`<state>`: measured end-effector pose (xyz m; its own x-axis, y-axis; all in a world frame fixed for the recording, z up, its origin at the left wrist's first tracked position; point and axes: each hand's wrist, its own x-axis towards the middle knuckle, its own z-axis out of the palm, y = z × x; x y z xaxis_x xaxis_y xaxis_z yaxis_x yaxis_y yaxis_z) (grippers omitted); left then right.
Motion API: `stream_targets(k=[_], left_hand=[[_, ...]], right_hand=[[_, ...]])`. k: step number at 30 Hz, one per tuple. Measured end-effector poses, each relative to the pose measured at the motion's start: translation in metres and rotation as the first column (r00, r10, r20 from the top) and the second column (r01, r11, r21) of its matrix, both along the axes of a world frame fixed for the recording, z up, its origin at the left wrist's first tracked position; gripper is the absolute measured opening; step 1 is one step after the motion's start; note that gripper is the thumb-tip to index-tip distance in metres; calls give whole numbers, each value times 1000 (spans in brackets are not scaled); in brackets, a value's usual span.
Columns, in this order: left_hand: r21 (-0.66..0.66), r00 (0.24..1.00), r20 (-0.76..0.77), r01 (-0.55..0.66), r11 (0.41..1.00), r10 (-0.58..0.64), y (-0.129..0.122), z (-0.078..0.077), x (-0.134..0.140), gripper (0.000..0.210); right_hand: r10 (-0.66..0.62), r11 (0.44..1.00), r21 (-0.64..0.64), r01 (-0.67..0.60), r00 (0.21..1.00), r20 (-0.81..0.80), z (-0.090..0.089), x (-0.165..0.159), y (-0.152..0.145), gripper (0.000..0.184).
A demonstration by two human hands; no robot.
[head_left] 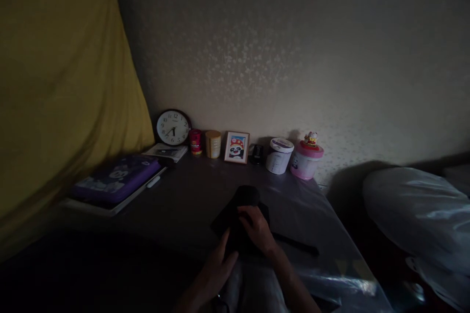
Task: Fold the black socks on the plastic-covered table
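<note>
A black bag-like item (235, 205) lies on the table in front of me, too dark to make out in detail. From its right side a dark strap (295, 243) runs across the table. My right hand (257, 230) is closed, its fingers pinched on the item's upper surface. Lower and to the left, my left hand (220, 264) touches the near left part of the item, thumb and forefinger apart. Its other fingers are hidden.
Along the wall stand a clock (173, 128), a red can (196, 143), a yellowish canister (213, 145), a panda picture frame (237, 147), a white tub (279, 156) and a pink-lidded tub (305, 162). A purple case (117, 178) lies left, beside a yellow curtain (66, 68). The table's right edge slants nearby.
</note>
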<state>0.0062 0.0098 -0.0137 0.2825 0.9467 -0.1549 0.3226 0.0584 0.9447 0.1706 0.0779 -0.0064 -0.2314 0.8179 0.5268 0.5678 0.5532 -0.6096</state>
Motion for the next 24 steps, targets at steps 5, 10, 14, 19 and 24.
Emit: stream_targets(k=[5,10,14,19,24], left_hand=[[-1,999,38,-10,1000,10,-3,0,2,78],[70,999,41,5,998,-8,-5,1,2,80],[77,999,1,34,996,-34,-4,-2,0,70],[87,999,-16,52,995,-51,-1,-11,-3,65],[92,996,-61,62,994,-57,-2,-10,-4,66]], right_hand=[[13,992,124,-31,989,148,-3,-10,-14,23],[20,989,139,-48,981,195,-3,-18,-20,23],[82,994,75,-85,996,43,2,-14,-24,23],[35,998,47,-32,996,-86,0,4,-24,23],[-29,991,134,22,998,56,-13,17,9,27]])
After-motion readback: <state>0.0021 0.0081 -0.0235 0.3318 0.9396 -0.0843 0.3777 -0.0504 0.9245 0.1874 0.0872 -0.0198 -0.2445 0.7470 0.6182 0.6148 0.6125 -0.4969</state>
